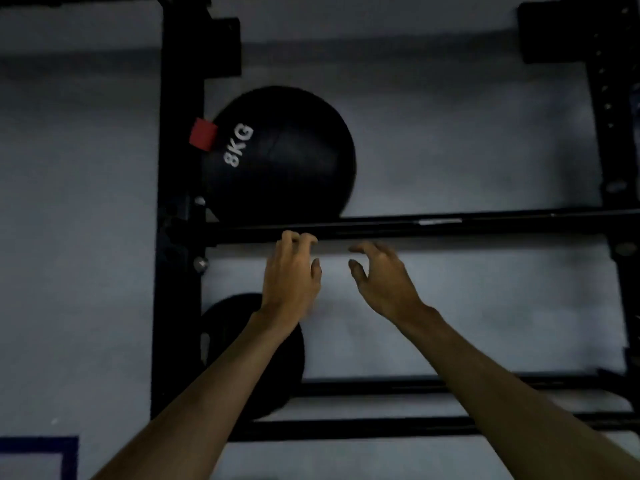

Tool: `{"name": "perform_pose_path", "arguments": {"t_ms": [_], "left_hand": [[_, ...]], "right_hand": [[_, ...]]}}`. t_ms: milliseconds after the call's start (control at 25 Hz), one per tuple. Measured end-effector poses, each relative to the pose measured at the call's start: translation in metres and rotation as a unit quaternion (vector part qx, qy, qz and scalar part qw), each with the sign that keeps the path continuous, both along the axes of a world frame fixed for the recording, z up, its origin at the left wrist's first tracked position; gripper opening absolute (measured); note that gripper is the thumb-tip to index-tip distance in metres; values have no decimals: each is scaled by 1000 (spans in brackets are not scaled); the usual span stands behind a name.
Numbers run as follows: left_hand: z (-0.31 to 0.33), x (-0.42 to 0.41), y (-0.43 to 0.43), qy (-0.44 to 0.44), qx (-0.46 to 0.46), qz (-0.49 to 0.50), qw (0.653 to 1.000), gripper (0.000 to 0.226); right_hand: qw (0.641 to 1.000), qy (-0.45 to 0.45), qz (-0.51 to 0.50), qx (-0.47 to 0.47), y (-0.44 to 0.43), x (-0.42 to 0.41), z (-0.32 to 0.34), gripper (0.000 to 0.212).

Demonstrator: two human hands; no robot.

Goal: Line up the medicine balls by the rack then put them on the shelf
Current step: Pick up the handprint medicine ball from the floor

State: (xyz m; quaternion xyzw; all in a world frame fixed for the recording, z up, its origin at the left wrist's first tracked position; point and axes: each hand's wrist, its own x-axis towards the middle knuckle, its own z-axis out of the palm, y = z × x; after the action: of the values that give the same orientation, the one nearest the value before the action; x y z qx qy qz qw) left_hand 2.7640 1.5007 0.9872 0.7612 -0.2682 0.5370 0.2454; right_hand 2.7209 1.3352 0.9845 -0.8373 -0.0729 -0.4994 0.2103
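Observation:
A black medicine ball [284, 157] marked 8KG with a red tag rests on the upper shelf rails [450, 225] of the black rack, against its left post [180, 168]. A second black ball [277, 372] sits on the lower rails [398, 386], partly hidden by my left forearm. My left hand [289, 277] hovers just below the upper rail, fingers curled and apart, holding nothing. My right hand [381, 278] is beside it, fingers spread and empty.
The rack stands against a pale grey wall. Its right post [613, 150] has a row of holes. The upper shelf to the right of the 8KG ball holds nothing. A dark blue outline [65, 452] shows at the bottom left.

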Motion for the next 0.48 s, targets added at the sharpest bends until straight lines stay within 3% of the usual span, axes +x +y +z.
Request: {"name": "perform_pose_path", "arguments": {"t_ms": [200,480], "left_hand": [[-102,-11,-56,149,97,-64,982,20],[-260,-50,-132,295,239,-140,915,14]], "right_hand": [[991,126,-40,1,-52,-44,-115,29],[929,346,-125,49,-120,-127,-278,28]]}}
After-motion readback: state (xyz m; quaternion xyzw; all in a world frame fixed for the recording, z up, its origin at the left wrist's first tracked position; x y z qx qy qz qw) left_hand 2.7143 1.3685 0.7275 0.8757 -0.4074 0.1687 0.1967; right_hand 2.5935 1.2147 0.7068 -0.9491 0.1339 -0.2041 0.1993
